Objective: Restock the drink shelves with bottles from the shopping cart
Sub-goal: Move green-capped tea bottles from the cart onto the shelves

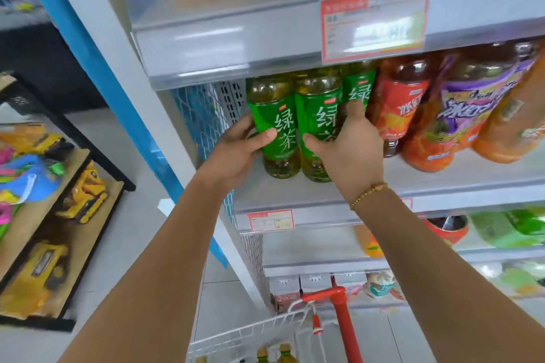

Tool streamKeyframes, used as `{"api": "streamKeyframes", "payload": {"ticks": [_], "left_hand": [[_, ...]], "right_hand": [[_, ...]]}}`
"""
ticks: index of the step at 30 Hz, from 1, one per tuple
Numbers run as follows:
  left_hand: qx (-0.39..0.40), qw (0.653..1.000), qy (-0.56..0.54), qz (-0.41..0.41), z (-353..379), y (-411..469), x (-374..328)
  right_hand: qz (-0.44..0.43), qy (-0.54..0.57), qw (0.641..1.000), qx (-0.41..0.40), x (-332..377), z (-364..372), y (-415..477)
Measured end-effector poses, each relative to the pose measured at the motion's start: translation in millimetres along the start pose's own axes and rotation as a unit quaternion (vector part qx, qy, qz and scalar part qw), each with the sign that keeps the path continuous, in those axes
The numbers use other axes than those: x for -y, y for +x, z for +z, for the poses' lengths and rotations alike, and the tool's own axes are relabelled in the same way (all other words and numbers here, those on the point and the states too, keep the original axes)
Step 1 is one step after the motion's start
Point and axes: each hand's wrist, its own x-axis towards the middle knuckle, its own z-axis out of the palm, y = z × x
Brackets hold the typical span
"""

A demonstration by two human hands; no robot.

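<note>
While both stand on the drink shelf [295,196], the left green tea bottle [278,115] and right green tea bottle [318,103] show green labels with white characters over yellow-green tea. Their long axes run upright, necks above the fingers. The left hand [236,153] grips the first, thumb across its label. The right hand [349,147] grips the second.
</note>
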Motion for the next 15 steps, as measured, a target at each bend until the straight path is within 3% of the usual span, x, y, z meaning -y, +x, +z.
{"api": "streamKeyframes", "payload": {"ticks": [4, 7, 10, 15], "left_hand": [[0.003, 0.999, 0.012, 0.031, 8, -4, 8], [-0.11, 0.981, 0.146, 0.071, 23, -7, 16], [-0.201, 0.939, 0.261, 0.095, 29, -9, 24], [-0.25, 0.937, 0.224, 0.092, 29, -6, 24]], "right_hand": [[0.005, 0.075, 0.996, -0.054, -14, 13, -8], [-0.016, 0.121, 0.991, -0.049, -22, 22, -20], [-0.003, 0.083, 0.995, -0.048, -28, 28, -26], [0.043, 0.126, 0.989, -0.068, -28, 39, -11]]}}
